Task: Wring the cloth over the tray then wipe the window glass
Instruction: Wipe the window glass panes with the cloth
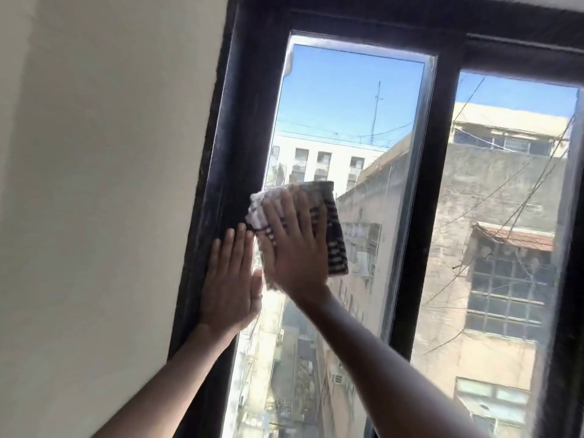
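We are pressing the checked cloth (331, 235) flat on the left window pane (347, 121), its long axis running up and down. Our right hand (294, 245) is lying spread over its left half; our left hand (229, 286), fingers straight together, is bracing on the black frame (221, 172) just beside it.

Head camera looks up, close, at the window glass (341, 128).

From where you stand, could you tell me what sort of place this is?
Probably an upper-floor room in a city building: a plain wall, a dark-framed window glass, and other buildings and an alley far below.
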`<control>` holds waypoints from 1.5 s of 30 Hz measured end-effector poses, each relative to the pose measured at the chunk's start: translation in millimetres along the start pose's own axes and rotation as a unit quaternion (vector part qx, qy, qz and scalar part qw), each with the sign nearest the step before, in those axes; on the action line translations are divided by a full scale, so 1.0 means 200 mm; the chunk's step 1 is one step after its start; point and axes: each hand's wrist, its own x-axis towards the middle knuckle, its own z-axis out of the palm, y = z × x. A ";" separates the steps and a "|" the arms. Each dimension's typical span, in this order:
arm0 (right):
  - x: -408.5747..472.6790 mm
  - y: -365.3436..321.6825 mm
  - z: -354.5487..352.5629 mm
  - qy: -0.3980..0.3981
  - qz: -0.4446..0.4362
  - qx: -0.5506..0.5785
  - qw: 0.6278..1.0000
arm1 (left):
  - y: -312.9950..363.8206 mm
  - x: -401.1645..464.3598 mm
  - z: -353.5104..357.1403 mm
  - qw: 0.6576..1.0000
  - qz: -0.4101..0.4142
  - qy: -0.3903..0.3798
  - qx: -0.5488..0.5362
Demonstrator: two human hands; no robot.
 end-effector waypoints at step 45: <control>0.15 0.49 -0.17 0.085 0.098 -0.066 0.989 | 0.01 -0.01 0.00 0.999 0.007 0.012 -0.034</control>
